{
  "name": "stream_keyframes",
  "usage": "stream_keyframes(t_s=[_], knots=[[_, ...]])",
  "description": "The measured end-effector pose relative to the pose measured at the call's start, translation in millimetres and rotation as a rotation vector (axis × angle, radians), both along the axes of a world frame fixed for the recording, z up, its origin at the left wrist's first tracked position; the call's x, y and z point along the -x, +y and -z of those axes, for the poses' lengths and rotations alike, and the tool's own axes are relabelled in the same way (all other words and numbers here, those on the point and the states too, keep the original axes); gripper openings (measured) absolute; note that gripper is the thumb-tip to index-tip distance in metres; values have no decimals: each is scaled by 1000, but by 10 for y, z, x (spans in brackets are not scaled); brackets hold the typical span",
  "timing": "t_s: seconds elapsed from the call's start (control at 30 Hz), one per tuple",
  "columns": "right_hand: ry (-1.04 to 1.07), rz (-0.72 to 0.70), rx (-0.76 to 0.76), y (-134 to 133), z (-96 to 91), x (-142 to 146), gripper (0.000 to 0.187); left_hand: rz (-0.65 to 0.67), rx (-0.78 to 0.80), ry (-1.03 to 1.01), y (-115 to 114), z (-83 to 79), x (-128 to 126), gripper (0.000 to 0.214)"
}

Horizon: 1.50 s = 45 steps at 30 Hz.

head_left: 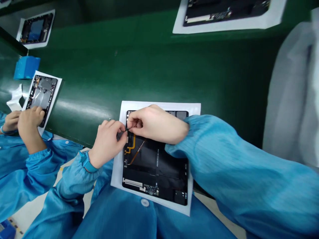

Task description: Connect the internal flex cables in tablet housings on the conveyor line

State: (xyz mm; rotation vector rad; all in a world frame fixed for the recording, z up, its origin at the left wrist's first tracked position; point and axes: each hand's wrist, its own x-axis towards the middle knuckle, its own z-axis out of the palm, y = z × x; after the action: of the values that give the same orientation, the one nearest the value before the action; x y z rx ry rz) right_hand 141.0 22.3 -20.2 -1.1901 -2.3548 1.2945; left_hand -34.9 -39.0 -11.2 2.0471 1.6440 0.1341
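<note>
An opened tablet (159, 166) with a black inside, orange flex cables and a small circuit board lies on a white sheet (183, 207) in front of me. At its upper left edge my left hand (107, 141) pinches with thumb and forefinger. My right hand (158, 124) reaches over the tablet's upper part, and its fingers are closed in a pinch right beside the left fingertips. Whatever lies between the fingers of either hand is too small and hidden to make out. The right hand and sleeve cover part of the tablet.
At left, a co-worker's hands (31, 122) are over another opened tablet (45, 88). A blue box (27, 67) stands behind it. Further opened tablets on white sheets lie at the far left (36, 30) and far right (224, 13). The bench (149, 66) is green.
</note>
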Motion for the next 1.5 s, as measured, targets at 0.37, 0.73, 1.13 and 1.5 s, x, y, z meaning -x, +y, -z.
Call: stream_keyframes(t_s=[0.37,0.73,1.13,1.5], knots=[[-188,-156,-188,20,-78,113,23,14,92,63,81,-60,9,5],[-288,-151,-347,-222,-92,-57,19,62,165,52,259,-116,-27,8],[-309,5,-705,-742,100,-302,27,387,16,221,450,-159,-126,11],[-247,56,-823,-717,133,-328,23,597,-2,67,590,-41,-147,15]])
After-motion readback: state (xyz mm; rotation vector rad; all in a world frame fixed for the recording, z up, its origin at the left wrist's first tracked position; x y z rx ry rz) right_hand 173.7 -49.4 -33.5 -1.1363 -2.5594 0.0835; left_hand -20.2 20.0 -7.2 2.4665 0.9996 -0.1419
